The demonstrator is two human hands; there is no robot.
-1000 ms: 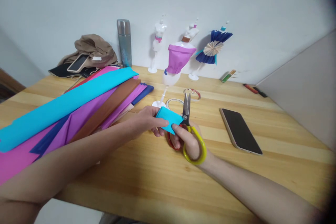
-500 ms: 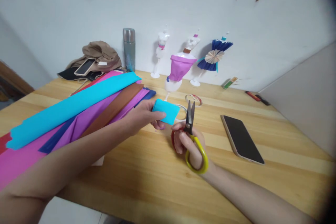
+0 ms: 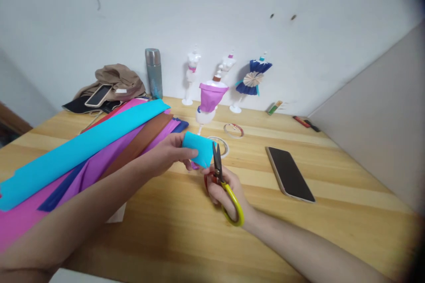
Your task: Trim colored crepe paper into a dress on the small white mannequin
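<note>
Evidently, the left hand (image 3: pixel 168 154) is pinching a folded turquoise paper piece (image 3: pixel 197 148) above the wooden table (image 3: pixel 186 230), presenting its edge, while the right hand (image 3: pixel 222 190) is clasping yellow-handled scissors (image 3: pixel 219 170), blades upright just beside it.

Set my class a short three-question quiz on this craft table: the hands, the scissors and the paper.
1. True or false: the right hand touches the smartphone on the table.
2. What does the left hand pinch?
3. Fill in: the yellow-handled scissors are held in the ___ hand, blades up, next to the paper.
Key: 1 false, the smartphone lies apart from both hands; 2 a folded turquoise paper piece; 3 right.
</note>
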